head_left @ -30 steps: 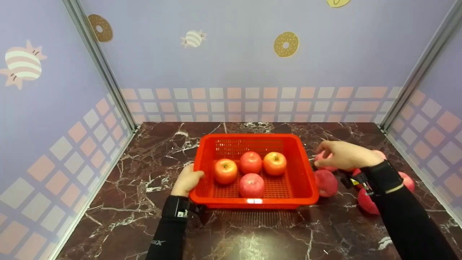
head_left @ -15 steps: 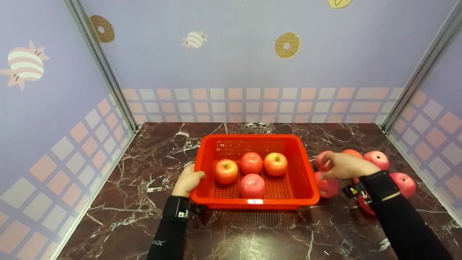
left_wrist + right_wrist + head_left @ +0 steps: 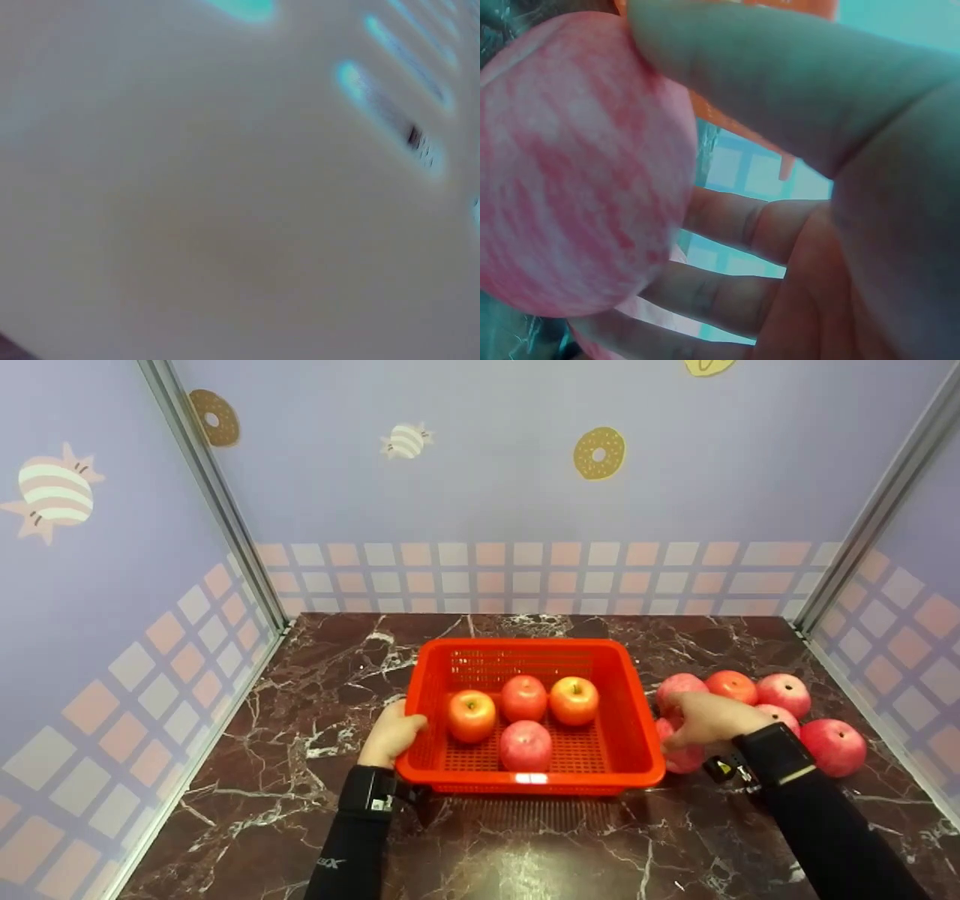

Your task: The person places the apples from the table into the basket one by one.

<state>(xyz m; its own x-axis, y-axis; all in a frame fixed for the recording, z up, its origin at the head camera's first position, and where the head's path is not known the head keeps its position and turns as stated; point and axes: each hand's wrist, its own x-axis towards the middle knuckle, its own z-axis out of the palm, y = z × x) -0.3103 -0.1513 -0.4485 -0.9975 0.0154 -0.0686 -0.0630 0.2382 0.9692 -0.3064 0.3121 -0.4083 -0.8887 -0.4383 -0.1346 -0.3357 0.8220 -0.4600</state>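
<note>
A red plastic basket [image 3: 525, 781] stands mid-table with several apples in it, among them a yellow-red apple [image 3: 471, 717] and a pink apple [image 3: 526, 747]. My left hand [image 3: 391, 735] grips its left rim, thumb over the edge. Just right of the basket, my right hand [image 3: 705, 720] holds a pink-red apple [image 3: 585, 165]. Its thumb [image 3: 727, 67] lies on one side of that fruit and its fingers curl round the other. Part of this apple is hidden by the hand in the head view. The left wrist view is a blurred close-up with bright slots.
Several more apples lie at the right, such as a pink one [image 3: 832, 747], an orange-red one [image 3: 732, 688] and one behind the right hand [image 3: 681, 690]. The dark marbled table [image 3: 315, 825] is bounded by patterned panels [image 3: 480, 495] at the back and sides.
My right hand has come down and toward me, from over the rear apple to the front one beside the basket, and closed round it. The left hand stays on the rim.
</note>
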